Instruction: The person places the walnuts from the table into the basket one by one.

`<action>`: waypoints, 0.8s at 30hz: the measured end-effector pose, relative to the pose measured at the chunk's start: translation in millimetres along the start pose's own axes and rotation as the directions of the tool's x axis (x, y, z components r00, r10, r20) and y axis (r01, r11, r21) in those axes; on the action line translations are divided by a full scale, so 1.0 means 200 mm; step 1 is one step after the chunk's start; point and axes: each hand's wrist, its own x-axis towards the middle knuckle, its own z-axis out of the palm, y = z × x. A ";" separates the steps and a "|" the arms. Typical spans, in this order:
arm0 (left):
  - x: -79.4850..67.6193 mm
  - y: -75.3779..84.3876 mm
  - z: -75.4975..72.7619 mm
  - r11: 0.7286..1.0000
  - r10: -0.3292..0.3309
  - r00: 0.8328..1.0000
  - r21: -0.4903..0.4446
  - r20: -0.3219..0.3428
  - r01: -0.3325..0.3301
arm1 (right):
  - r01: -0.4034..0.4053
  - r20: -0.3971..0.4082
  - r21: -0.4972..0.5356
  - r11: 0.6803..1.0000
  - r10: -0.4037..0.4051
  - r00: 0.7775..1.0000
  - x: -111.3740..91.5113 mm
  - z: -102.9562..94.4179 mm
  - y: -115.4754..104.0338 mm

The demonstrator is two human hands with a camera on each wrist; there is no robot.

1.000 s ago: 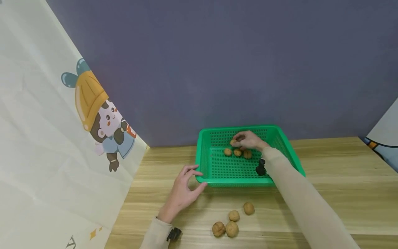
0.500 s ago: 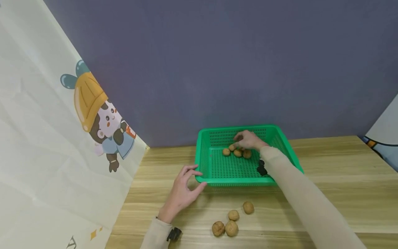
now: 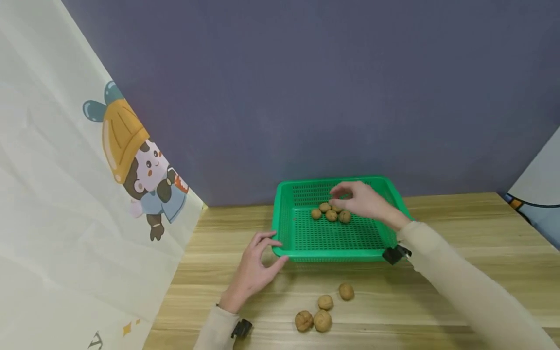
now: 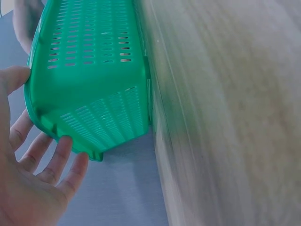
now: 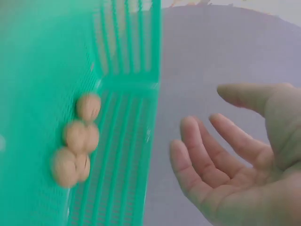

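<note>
A green plastic basket stands at the far edge of the bench, close to the dark wall. Inside it, five walnuts sit bunched on the floor, toward the far rim and slightly left of the middle; most look to be touching, though the right wrist view is too blurred to be sure of every one. The right hand is over the far part of the basket, just beside the bunch — fingers loosely bent and slightly apart, the thumb well separated from their tips. The left hand is at the basket's near left corner with its fingers spread: the thumb touches the near rim, while fingertips reach round to the left rim. Four loose walnuts lie on the bench in front of the basket's near edge — three grouped closely, the fourth a little apart and nearest the rim. Beige sleeves cover both forearms.
</note>
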 end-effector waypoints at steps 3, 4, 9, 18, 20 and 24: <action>0.00 0.00 -0.01 1.000 0.004 1.000 0.008 -0.005 -0.004 | 0.027 -0.045 0.075 0.997 -0.024 0.999 -0.12 0.03 -0.03; 0.01 -0.01 -0.01 1.000 0.007 1.000 0.012 -0.005 -0.007 | 0.036 -0.056 0.105 0.994 -0.030 0.998 -0.16 0.05 -0.03; 0.01 -0.01 0.00 1.000 0.001 1.000 0.022 0.000 -0.001 | 0.066 -0.119 0.206 0.976 -0.042 0.992 -0.34 0.15 -0.03; 0.00 -0.01 0.01 0.999 0.015 1.000 0.032 -0.001 -0.015 | 0.162 -0.217 0.218 0.962 -0.114 0.970 -0.60 0.38 0.01; 0.00 -0.01 0.01 0.999 0.014 1.000 0.031 -0.004 -0.014 | 0.176 -0.155 0.212 0.961 -0.145 0.977 -0.63 0.42 0.03; -0.01 -0.01 0.01 1.000 0.007 1.000 0.024 -0.004 -0.007 | 0.186 -0.046 0.145 0.972 -0.181 0.982 -0.65 0.49 0.07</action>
